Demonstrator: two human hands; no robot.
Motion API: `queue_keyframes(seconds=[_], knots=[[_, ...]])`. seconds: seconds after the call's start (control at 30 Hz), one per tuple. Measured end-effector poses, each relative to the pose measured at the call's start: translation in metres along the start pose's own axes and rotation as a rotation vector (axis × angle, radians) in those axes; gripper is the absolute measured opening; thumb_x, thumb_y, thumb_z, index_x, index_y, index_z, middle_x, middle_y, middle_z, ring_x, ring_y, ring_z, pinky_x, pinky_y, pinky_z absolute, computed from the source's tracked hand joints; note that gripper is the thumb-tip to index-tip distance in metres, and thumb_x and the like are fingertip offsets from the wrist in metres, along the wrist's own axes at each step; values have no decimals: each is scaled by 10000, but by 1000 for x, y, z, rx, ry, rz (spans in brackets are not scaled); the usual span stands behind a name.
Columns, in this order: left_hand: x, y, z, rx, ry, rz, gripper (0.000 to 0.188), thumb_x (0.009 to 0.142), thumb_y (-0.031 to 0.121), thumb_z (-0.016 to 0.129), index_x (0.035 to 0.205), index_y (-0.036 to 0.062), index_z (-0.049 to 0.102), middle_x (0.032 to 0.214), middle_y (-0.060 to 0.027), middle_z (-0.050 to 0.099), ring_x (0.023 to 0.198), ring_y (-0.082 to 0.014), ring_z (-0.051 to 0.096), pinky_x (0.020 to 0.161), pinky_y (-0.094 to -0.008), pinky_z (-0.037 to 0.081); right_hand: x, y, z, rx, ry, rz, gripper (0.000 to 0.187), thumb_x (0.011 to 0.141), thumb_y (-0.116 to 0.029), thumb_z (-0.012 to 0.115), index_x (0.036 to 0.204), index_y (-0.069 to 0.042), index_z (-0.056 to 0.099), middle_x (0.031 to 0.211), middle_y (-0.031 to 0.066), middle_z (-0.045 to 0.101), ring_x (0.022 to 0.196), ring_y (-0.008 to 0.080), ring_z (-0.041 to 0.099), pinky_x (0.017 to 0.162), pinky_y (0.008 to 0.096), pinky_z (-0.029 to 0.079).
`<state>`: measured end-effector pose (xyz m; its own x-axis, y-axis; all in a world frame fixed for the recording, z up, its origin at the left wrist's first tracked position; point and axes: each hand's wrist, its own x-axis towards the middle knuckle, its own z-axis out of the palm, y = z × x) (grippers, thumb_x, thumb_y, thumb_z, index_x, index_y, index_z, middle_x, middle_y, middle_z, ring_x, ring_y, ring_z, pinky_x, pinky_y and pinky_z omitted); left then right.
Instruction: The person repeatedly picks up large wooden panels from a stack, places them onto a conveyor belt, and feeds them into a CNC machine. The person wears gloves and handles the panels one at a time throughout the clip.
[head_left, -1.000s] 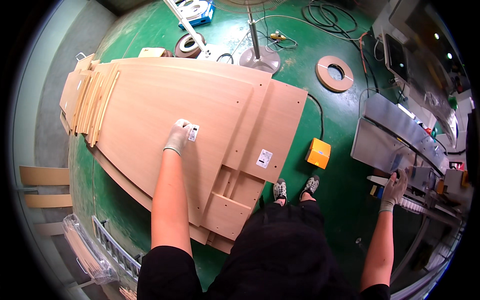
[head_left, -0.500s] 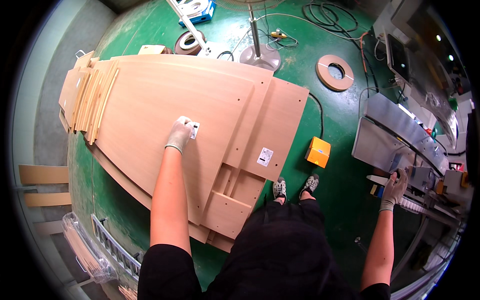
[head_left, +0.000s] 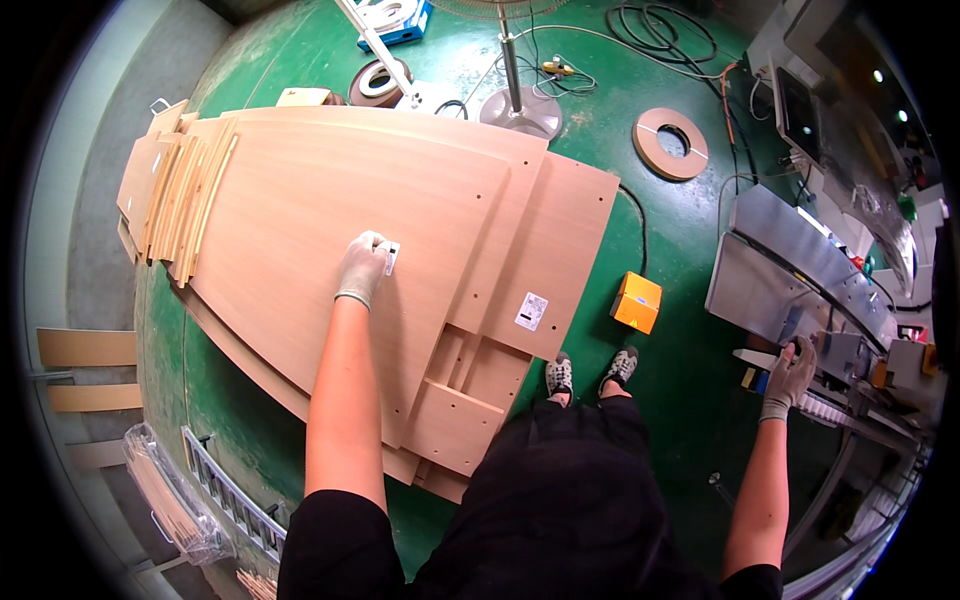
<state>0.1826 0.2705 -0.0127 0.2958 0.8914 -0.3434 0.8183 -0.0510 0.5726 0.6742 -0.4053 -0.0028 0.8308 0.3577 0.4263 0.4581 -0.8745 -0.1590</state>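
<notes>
My left hand (head_left: 361, 271), in a pale knit glove, is over the top wood-coloured panel (head_left: 290, 220) of a wide stack. Its fingers are pinched together at the edge of a small white printed label (head_left: 392, 258); whether the label lies against the panel is hard to see. Another white label (head_left: 531, 311) lies on the panel nearer my feet. Far to the right, my gloved right hand (head_left: 790, 377) rests at the edge of a grey metal machine (head_left: 765, 285), fingers apart and nothing visible in them.
Thin wooden strips (head_left: 185, 205) lie across the stack's far left end. An orange foot-pedal box (head_left: 636, 303) with a black cable sits on the green floor by my shoes. Beyond stand a fan base (head_left: 520, 117) and a roll of edge banding (head_left: 652, 158). A ladder (head_left: 232, 495) lies lower left.
My left hand and forearm have shifted very slightly right, with the fingers still at the label. My right hand stays at the machine's edge.
</notes>
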Motion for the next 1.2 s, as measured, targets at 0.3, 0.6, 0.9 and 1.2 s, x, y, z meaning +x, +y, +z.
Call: queue_keyframes(seconds=[0.3, 0.6, 0.9, 1.2], knots=[[-15, -4, 19, 195, 311, 233, 144, 956, 151, 602, 967, 18, 654, 1054, -175, 676, 1042, -330, 633, 917, -444, 499, -2, 4, 2, -2, 25, -13, 304, 996, -246, 618, 1216, -40, 664, 1260, 159, 671, 1228, 352, 608, 1078, 432, 450], [10, -16, 9, -93, 106, 64, 195, 934, 211, 629, 919, 29, 699, 894, -164, 734, 861, -346, 708, 808, -454, 556, 0, -2, 0, -13, 12, -4, 297, 999, -237, 618, 1217, -42, 665, 1263, 155, 670, 1228, 352, 609, 1074, 432, 453], [-7, -10, -1, 345, 227, 101, 168, 908, 332, 679, 951, 193, 763, 1674, -105, 342, 1543, -363, 256, 1247, -532, 188, 3, -23, -6, -29, 44, -60, 289, 964, -183, 643, 1211, -34, 666, 1283, 161, 663, 1234, 381, 599, 1070, 459, 461], [-2, -20, -10, 115, 157, 160, 207, 860, 356, 715, 943, 183, 793, 1718, -115, 258, 1592, -383, 115, 1266, -559, 3, -38, -421, -17, 712, -551, -890, 471, 744, -85, 757, 1201, -36, 653, 1257, 153, 642, 1245, 368, 582, 1105, 503, 439]])
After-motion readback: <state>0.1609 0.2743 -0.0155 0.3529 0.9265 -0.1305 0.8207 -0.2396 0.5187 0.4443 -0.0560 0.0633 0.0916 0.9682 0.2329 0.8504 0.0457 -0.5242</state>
